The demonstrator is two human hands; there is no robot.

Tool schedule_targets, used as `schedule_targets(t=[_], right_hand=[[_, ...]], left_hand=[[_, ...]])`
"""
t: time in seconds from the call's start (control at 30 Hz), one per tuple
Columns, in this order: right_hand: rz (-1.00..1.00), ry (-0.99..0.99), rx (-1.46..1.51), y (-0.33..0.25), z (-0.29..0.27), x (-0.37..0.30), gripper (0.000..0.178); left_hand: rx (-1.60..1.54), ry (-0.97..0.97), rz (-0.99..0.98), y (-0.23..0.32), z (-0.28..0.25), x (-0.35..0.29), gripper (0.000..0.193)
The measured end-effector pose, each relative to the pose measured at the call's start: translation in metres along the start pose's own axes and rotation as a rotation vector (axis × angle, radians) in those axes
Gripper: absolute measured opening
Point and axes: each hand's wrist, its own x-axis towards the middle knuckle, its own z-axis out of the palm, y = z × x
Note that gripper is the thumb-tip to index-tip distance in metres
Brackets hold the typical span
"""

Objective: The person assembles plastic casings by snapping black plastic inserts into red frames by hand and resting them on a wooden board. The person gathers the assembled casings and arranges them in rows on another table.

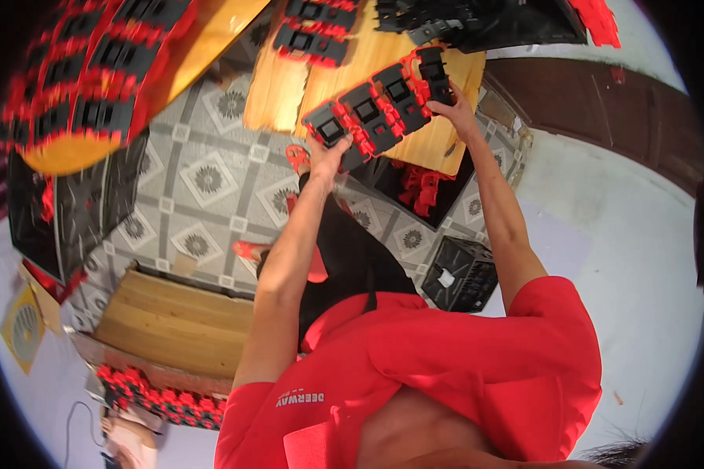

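Note:
A row of joined black and red plastic parts point(368, 111), each with a square recess or frame on top, is held up between both hands. It slants from lower left to upper right above a wooden board point(278, 98). My left hand point(328, 156) grips its left end, the thumb on top. Around the right end closes my right hand point(455, 116), its thumb pressed on the edge of the last black part. The fingers beneath the row are hidden. Farther back on the board lie more joined parts of the same kind point(313, 43).
Many similar rows point(105, 117) cover a yellow wooden table point(211, 35) at the left. Loose black pieces point(422, 19) lie at the back. Under the board, a dark box holds red pieces point(420, 189). A black crate point(461, 273) and wooden bench point(172, 320) stand nearby. Another person point(133, 438) shows lower left.

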Motion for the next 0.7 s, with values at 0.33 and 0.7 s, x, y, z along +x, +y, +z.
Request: schedule_targets(t=[0.33, 0.7], right_hand=[[-0.202, -0.608, -0.229, -0.182, 0.221, -0.171, 0.082], [-0.696, -1.674, -0.452, -0.231, 0.627, -0.551, 0.093]], left_hand=[[-0.351, 0.283, 0.359, 0.014, -0.238, -0.233, 0.095], [-0.842, 1.278, 0.724, -0.191, -0.433, -0.57, 0.082]])
